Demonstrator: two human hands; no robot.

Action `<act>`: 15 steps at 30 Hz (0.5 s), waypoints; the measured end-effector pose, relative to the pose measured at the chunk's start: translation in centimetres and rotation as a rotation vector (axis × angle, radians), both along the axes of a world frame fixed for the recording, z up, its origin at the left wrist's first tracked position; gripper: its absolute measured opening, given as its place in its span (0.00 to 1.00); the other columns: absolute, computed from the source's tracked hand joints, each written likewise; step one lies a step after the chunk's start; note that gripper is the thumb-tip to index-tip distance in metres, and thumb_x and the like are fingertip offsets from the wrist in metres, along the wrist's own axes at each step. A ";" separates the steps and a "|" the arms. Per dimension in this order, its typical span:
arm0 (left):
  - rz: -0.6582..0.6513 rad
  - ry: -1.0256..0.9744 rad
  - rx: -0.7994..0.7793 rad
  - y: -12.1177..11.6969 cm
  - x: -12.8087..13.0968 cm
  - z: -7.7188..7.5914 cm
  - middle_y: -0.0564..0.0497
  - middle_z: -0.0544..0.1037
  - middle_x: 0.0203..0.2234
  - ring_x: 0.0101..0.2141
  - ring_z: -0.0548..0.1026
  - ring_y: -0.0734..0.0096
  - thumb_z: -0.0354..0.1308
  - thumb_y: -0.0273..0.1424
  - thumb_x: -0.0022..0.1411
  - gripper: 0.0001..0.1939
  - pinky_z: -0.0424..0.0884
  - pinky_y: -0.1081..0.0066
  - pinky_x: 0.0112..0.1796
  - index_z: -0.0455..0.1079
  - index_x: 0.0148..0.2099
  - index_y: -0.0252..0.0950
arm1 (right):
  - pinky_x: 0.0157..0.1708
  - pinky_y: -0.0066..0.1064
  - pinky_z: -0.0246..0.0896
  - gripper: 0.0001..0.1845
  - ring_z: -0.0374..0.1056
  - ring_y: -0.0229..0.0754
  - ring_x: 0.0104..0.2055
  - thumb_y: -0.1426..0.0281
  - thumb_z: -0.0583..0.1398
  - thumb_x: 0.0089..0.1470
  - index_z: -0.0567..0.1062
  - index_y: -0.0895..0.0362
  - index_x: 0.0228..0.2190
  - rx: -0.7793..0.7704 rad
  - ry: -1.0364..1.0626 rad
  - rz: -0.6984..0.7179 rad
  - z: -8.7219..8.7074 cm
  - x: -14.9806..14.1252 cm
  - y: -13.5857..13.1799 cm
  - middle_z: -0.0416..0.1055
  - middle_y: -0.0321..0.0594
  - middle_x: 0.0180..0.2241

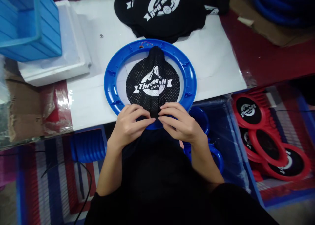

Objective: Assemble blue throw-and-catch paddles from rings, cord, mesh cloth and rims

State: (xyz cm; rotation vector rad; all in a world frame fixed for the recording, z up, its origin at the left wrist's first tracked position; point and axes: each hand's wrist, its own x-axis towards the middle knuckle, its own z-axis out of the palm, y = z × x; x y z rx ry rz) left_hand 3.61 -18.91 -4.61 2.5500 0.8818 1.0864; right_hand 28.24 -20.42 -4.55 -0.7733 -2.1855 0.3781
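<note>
left hand [130,121] and right hand [180,120] pinch black mesh [153,82] lettered "throw all", partly folded.

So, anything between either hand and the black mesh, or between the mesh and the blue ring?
Nothing visible stands between: the left hand and right hand are at the near end of the black mesh, whose far end reaches the blue ring. Thin wires lie in the ring beside that end.

Bare left forearm [110,167] and right forearm [204,156] converge, wrists raised, over the near edge of the table [86,101], the left hand [130,123] and right hand [180,121] mirrored, fingers bent, fingertips [152,120] facing, slightly apart.
</note>
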 end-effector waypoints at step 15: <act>0.006 0.036 0.013 0.2 0.0 0.1 0.49 0.82 0.39 0.42 0.75 0.62 0.63 0.23 0.68 0.11 0.71 0.61 0.40 0.77 0.49 0.44 | 0.49 0.56 0.79 0.14 0.72 0.59 0.56 0.82 0.63 0.57 0.78 0.57 0.44 0.062 -0.056 -0.027 -0.3 -0.1 0.3 0.76 0.52 0.44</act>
